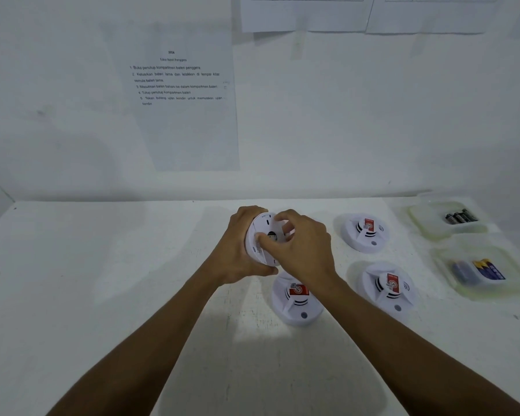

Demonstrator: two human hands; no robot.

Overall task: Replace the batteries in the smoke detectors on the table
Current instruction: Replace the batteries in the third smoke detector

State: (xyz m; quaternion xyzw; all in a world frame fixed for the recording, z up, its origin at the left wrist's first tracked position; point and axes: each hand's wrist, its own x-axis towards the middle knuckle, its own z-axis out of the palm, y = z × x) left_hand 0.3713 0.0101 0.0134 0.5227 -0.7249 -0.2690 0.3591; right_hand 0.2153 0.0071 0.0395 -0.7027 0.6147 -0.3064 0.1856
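Above table (102,280) — detector (266,232) mid-grip.

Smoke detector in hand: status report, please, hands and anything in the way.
Left hand grips raised detector, back side showing. Right hand fingers working at its back. Three detectors on table untouched; nothing blocking.

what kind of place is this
Probably a workstation set up for a task: a plain white table against a bare wall, a printed instruction sheet taped up, and battery trays beside smoke detectors.
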